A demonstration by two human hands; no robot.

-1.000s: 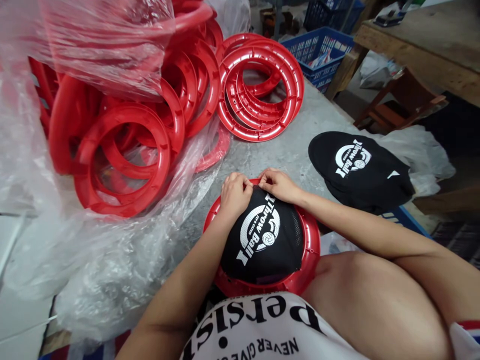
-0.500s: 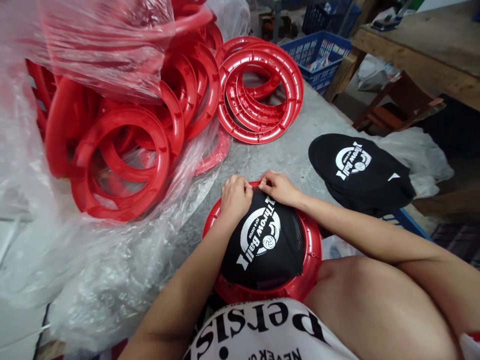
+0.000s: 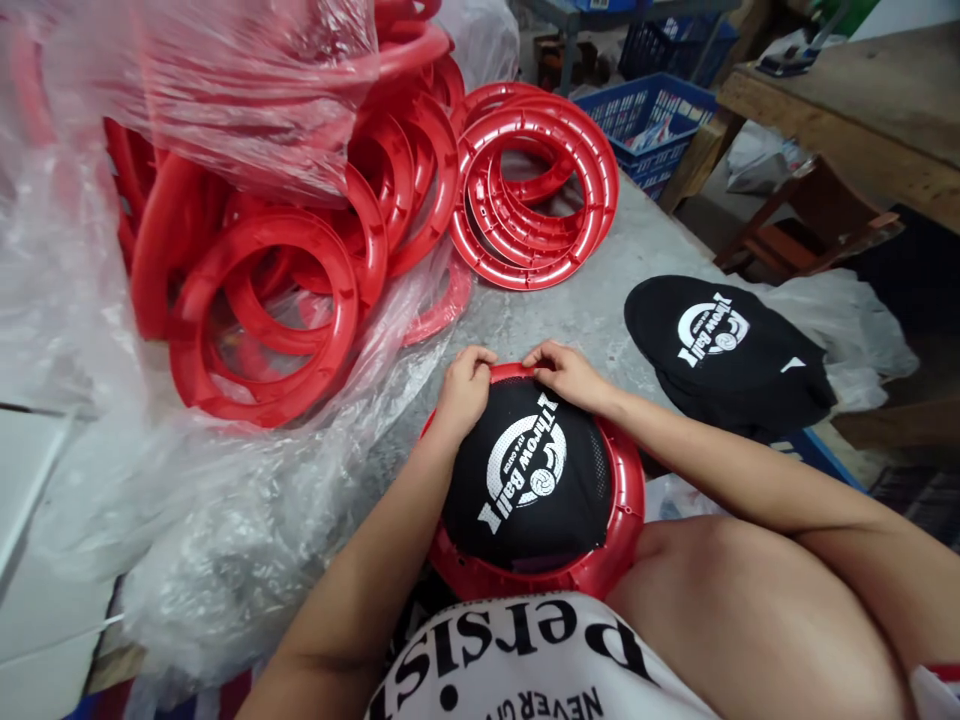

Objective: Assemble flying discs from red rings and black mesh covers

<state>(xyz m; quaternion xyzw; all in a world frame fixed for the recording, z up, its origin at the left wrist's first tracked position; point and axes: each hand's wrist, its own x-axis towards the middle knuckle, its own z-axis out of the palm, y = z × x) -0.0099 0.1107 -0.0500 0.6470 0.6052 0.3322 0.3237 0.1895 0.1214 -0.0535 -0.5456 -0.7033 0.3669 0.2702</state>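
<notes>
A red plastic ring point(image 3: 627, 500) rests against my body at the table's edge. Black fabric point(image 3: 517, 470) with a white "Throw Ball" print and mesh parts spans its opening. My left hand point(image 3: 465, 388) is closed on the ring's far rim, left of centre, its fingertips curled at the fabric's edge. Just to the right, my right hand point(image 3: 564, 374) pinches the same rim, thumb and fingers together at the fabric border. Between the two hands a short stretch of red rim shows. The undersides of the ring and some fingertips are hidden.
Several red rings point(image 3: 262, 400) lie heaped in clear plastic film point(image 3: 225, 530) at the left. More rings point(image 3: 536, 125) are stacked at the back of the table. Printed black fabric pieces point(image 3: 720, 390) lie at the right. Beyond stand a blue crate point(image 3: 645, 115) and a brown chair point(image 3: 814, 225).
My hands have drawn slightly apart along the far rim, so more red shows between them. The fabric sits a little lower there. The whole view has shifted slightly.
</notes>
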